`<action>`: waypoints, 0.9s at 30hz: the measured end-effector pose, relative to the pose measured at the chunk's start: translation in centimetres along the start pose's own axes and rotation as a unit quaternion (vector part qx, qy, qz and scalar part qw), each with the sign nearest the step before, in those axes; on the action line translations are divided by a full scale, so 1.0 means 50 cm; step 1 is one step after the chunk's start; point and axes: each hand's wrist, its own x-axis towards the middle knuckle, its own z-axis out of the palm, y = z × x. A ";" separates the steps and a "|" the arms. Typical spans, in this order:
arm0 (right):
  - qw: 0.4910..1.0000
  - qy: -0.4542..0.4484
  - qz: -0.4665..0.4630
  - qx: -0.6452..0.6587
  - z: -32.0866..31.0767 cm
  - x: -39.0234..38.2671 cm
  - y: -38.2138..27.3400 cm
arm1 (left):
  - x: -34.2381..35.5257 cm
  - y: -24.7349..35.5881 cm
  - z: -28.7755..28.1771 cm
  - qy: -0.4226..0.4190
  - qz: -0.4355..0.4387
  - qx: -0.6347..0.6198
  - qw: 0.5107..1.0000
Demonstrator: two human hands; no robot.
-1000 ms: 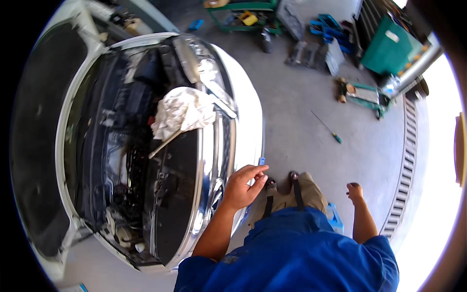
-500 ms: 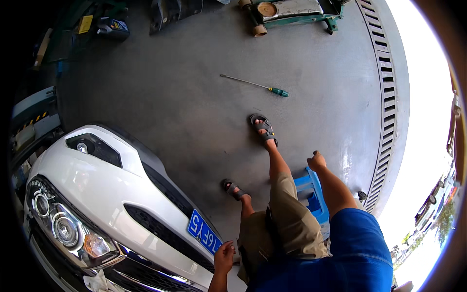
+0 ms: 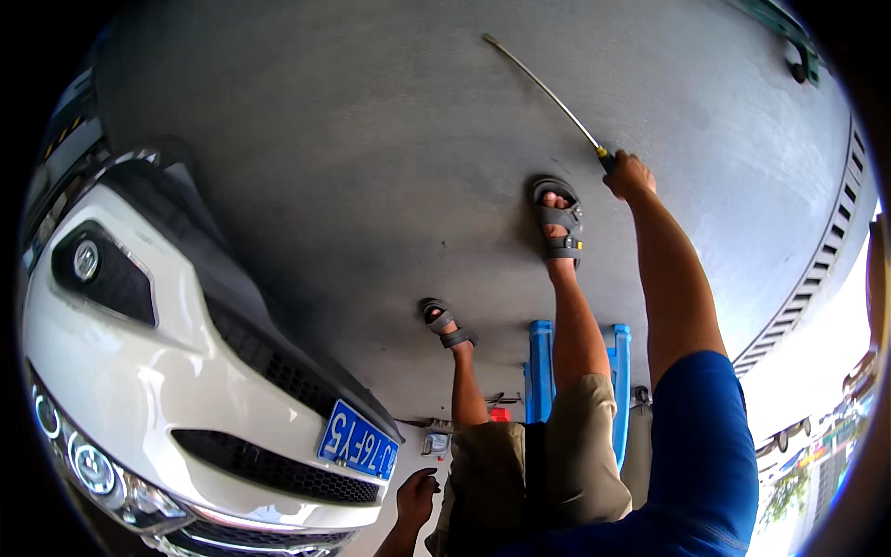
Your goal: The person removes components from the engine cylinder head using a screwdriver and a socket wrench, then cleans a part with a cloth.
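Observation:
My right hand (image 3: 631, 176) is closed round the dark green handle of a long screwdriver (image 3: 555, 97). Yellow marks the front end of that handle. The metal shaft slants away to the far left, its tip at or just over the grey floor; I cannot tell whether it touches. Most of the handle is hidden inside my fingers. Low in the view, my left hand (image 3: 418, 494) hangs beside my left thigh, fingers loosely bent and apart, with nothing seen in it. It is nearest to the blue licence plate (image 3: 358, 439) on a white car's bumper (image 3: 176, 367).
The white car fills the left side. A blue plastic stool (image 3: 620, 371) stands behind my right leg, a red object (image 3: 500, 414) near it. A drain grate (image 3: 817, 265) runs along the right. Part of a green floor jack (image 3: 798, 42) shows at the far right.
My right hand has reached forward and taken hold of the screwdriver, which was lying on the floor. The whole view has shifted as I bent down. My left hand still hangs low.

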 end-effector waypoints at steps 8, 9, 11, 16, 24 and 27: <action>0.809 -0.114 -0.067 0.573 0.013 -0.457 0.032 | -0.160 -0.112 -0.001 0.101 0.221 -0.026 0.970; 0.803 -0.107 -0.035 0.586 -0.021 -0.505 0.041 | -0.184 -0.121 -0.001 0.118 0.257 -0.057 0.958; 0.846 -0.042 0.047 0.529 -0.105 -0.616 0.103 | -0.256 -0.132 0.014 0.083 0.295 -0.078 0.949; 0.816 0.124 -0.078 0.559 -0.247 -0.862 0.044 | -0.363 -0.261 -0.099 0.167 0.550 -0.166 0.801; 0.695 0.284 -0.395 0.530 -0.263 -1.518 -0.350 | -0.467 -0.872 -0.423 0.377 0.640 -0.240 0.625; 0.690 0.224 -0.493 0.481 -0.251 -1.729 -0.539 | -0.474 -1.045 -0.498 0.476 0.583 -0.238 0.614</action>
